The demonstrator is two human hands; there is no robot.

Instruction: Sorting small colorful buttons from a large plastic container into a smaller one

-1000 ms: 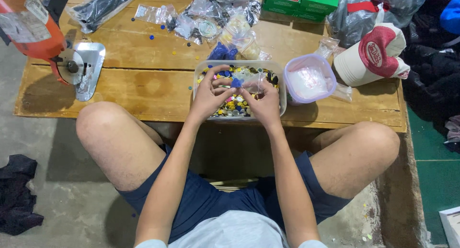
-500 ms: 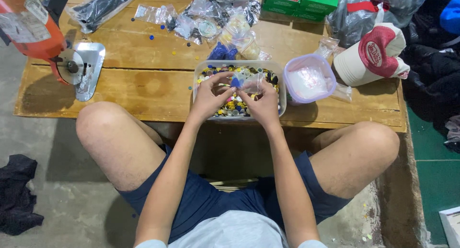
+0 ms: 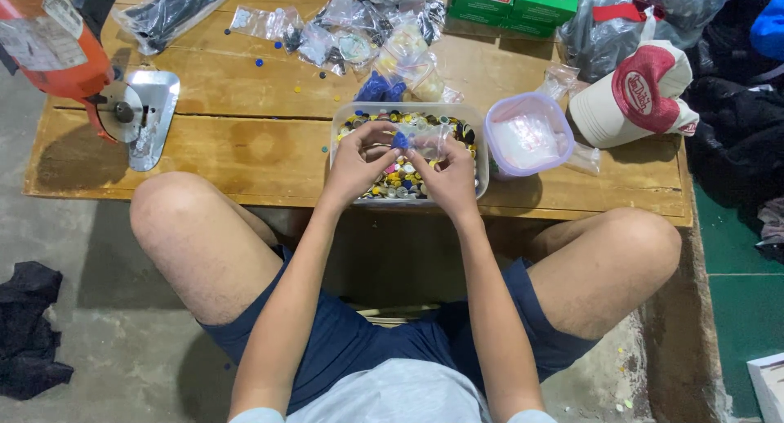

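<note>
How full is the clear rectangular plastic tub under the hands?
Roughly half full: the clear rectangular plastic tub holds many small coloured caps, below its rim.

A low wooden table point(image 3: 245, 145) stands on a grey concrete floor point(image 3: 98, 366), evenly lit.

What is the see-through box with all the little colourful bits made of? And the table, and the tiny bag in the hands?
The box looks like clear, slightly cloudy plastic: the small pieces show through its wall. The table looks like bare wood, with plank seams, grain and dark stains. The little bag held by the left hand and right hand seems thin glossy plastic film, crinkly and see-through.
</note>
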